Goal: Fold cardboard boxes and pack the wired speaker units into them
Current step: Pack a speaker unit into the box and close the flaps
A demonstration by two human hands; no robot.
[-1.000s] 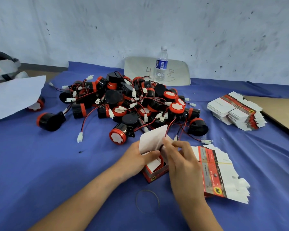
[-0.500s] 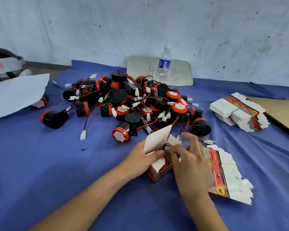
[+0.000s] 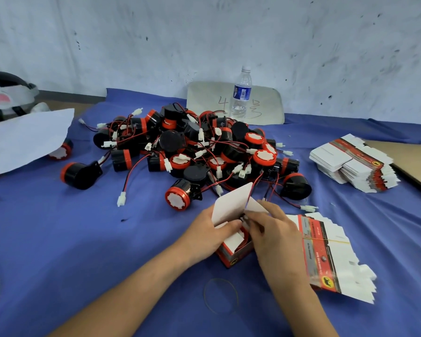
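Red cardboard box (image 3: 233, 255) is standing near the desk's (image 3: 83, 239) front edge. Our left hand (image 3: 212, 231) is gripping it and our right hand (image 3: 271, 231) is pinching the speaker wire (image 3: 244, 218) inside. Next, we think, we are closing the flap (image 3: 231, 203).

table (image 3: 58, 239) (blue cloth over it) | centre: speakers (image 3: 199, 152) heaped, wires tangled | front: open box (image 3: 233, 254), rubber band (image 3: 220, 296) | right: near stack of flat boxes (image 3: 331, 254), far stack (image 3: 355, 164) | back: bottle (image 3: 241, 93) | left: paper sheet (image 3: 27, 139)
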